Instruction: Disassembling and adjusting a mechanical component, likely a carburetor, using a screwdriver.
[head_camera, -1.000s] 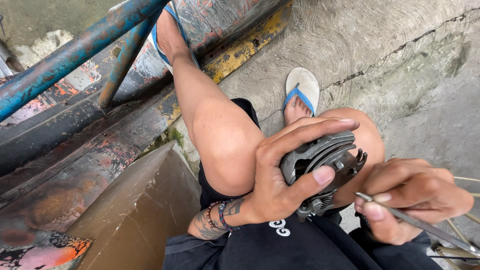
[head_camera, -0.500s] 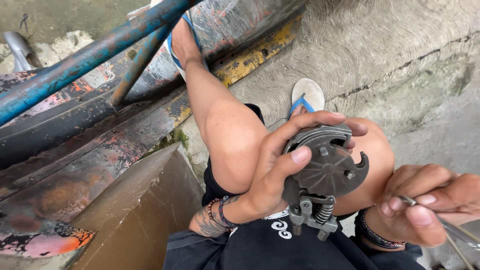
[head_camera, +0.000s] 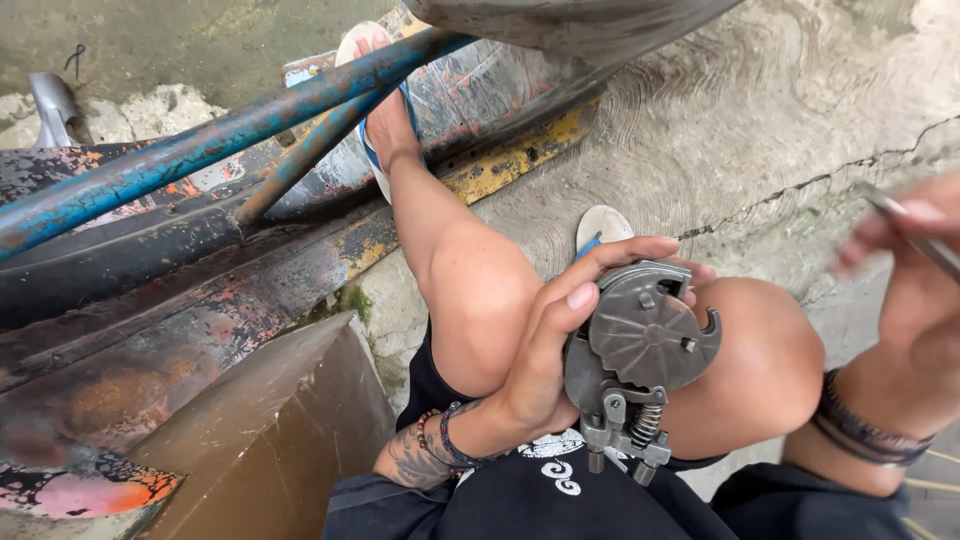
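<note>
The left hand (head_camera: 545, 375) grips a grey metal clutch assembly (head_camera: 640, 355) by its rim, thumb over the top edge and fingers curled behind it, with the round face turned up toward the camera. The part sits just above the person's right knee (head_camera: 750, 370). Its long axis runs from the disc down to the springs and bolts below. The right hand (head_camera: 905, 300), blurred, is raised to the right of the assembly and apart from it, pinching a thin metal tool (head_camera: 915, 235). The left hand is the nearer one.
</note>
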